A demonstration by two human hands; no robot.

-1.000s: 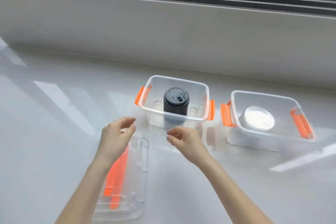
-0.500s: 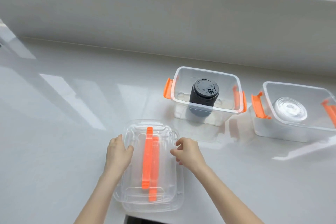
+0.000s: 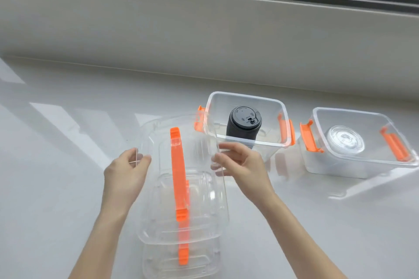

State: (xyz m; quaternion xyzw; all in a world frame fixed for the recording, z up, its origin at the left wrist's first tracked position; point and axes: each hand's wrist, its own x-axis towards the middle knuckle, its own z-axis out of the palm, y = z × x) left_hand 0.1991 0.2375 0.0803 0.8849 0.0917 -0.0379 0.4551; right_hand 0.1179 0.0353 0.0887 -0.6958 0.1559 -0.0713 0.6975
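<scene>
A clear plastic lid with an orange handle point(image 3: 179, 172) is lifted off the white surface. My left hand point(image 3: 127, 172) grips its left edge and my right hand point(image 3: 240, 165) grips its right edge. A second clear lid with an orange handle point(image 3: 181, 256) lies flat beneath it. Behind my right hand stands an uncovered clear box with orange clips point(image 3: 281, 140), and a black cup with a black lid point(image 3: 243, 124) stands inside it.
To the right stands another uncovered clear box with orange clips point(image 3: 335, 165) holding a clear lidded cup point(image 3: 345, 141). A grey wall point(image 3: 204, 29) and a window frame run along the back of the glossy white surface point(image 3: 56, 165).
Both hands went down to the stacked lids, took the top one by its sides and lifted it up and toward the box with the black cup. The camera view shifted.
</scene>
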